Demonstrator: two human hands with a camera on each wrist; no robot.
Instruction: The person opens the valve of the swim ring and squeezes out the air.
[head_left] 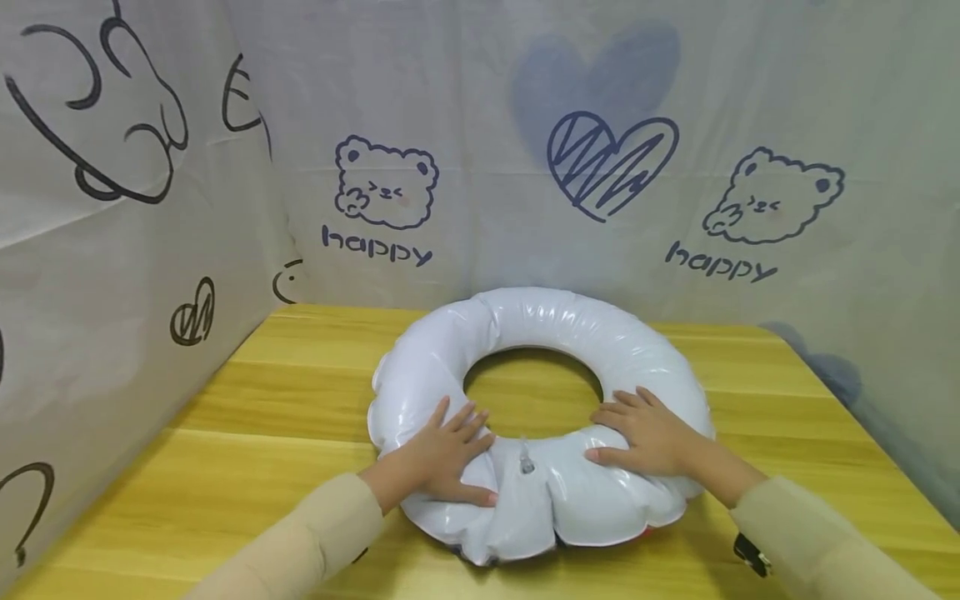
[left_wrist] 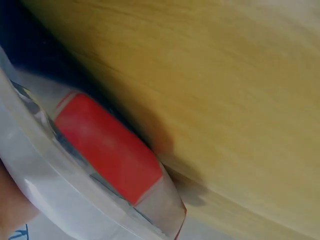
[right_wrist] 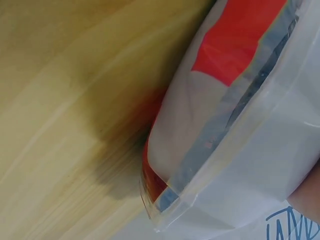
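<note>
A white inflatable swim ring (head_left: 525, 312) lies on the wooden table, its clear air valve (head_left: 527, 463) on the near side, facing up. My left hand (head_left: 442, 458) rests on the ring's near-left part, fingers spread and thumb pointing toward the valve. On the near-right part lies my right hand (head_left: 645, 433), its fingers reaching to the inner edge. The near rim looks wrinkled. In the left wrist view a red patch (left_wrist: 107, 147) shows on the ring's underside. The right wrist view also shows a red patch (right_wrist: 235, 45) below the seam.
The yellow wood-grain table (head_left: 300, 375) extends around the ring. Behind it hangs a pale cloth (head_left: 495, 208) with drawn bears and hearts, and another drawn cloth (head_left: 97, 275) stands along the left. A small black object (head_left: 752, 554) shows beside the right sleeve.
</note>
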